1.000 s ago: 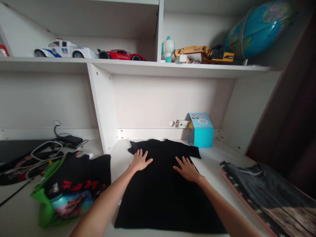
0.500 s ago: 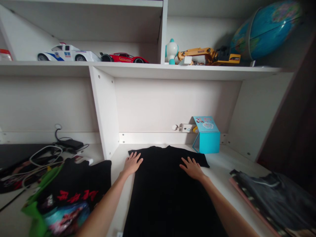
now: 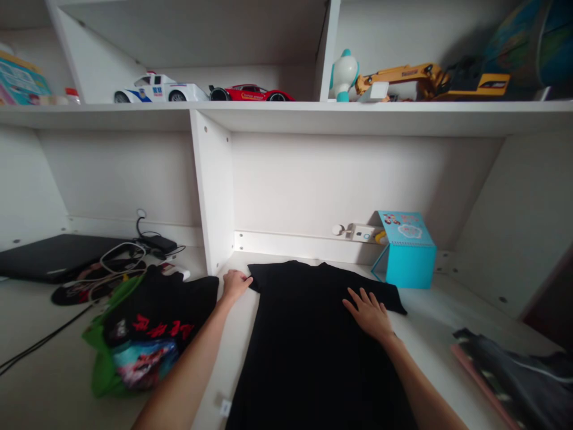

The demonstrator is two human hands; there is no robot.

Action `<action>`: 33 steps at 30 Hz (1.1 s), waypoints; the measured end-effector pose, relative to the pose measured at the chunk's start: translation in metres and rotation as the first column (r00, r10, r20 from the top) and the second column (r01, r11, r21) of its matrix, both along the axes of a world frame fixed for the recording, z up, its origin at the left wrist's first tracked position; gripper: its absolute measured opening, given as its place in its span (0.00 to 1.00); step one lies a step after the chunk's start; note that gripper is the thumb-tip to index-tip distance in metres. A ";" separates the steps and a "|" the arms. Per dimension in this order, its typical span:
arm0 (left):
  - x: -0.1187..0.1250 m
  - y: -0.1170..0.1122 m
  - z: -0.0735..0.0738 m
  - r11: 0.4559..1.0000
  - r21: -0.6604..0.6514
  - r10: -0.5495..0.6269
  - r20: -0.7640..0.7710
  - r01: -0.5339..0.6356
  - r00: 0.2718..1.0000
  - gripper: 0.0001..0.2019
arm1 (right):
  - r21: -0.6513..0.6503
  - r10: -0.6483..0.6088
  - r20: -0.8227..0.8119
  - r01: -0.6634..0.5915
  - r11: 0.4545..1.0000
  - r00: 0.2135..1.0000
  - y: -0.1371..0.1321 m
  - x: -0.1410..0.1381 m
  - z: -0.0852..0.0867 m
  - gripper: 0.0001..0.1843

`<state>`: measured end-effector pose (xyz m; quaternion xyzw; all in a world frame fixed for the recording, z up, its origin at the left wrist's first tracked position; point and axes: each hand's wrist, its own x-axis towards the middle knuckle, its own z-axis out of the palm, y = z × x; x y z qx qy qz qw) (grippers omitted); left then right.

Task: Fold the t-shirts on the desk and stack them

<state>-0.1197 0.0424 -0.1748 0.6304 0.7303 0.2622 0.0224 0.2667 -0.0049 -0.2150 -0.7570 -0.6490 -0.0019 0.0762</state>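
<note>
A black T-shirt (image 3: pixel 313 346) lies spread on the white desk, its neckline toward the back wall and its lower part running out of the bottom of the view. My left hand (image 3: pixel 236 285) is closed at the end of the left sleeve, pinching its edge between thumb and fingers. Flat on the upper right of the shirt, near the right sleeve, rests my right hand (image 3: pixel 369 315) with its fingers spread. A small white tag (image 3: pixel 225 408) sticks out from the shirt's left side.
Left lie dark printed clothes (image 3: pixel 161 328) with green cloth, cables and a black laptop (image 3: pixel 62 257). A blue desk calendar (image 3: pixel 409 263) stands behind the right sleeve. Folded clothes (image 3: pixel 514 370) are stacked at right. Toy vehicles, including a red car (image 3: pixel 255 94), line the shelf above.
My left hand has gone from lying open on the shirt's left shoulder to pinching the sleeve end. My right hand stays flat on the shirt. The view has turned left.
</note>
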 end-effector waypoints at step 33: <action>0.075 -0.025 -0.004 0.838 -0.294 -0.513 -0.138 0.460 0.847 0.36 | -0.034 0.001 -0.016 -0.001 0.999 1.000 0.004 0.001 0.003 0.32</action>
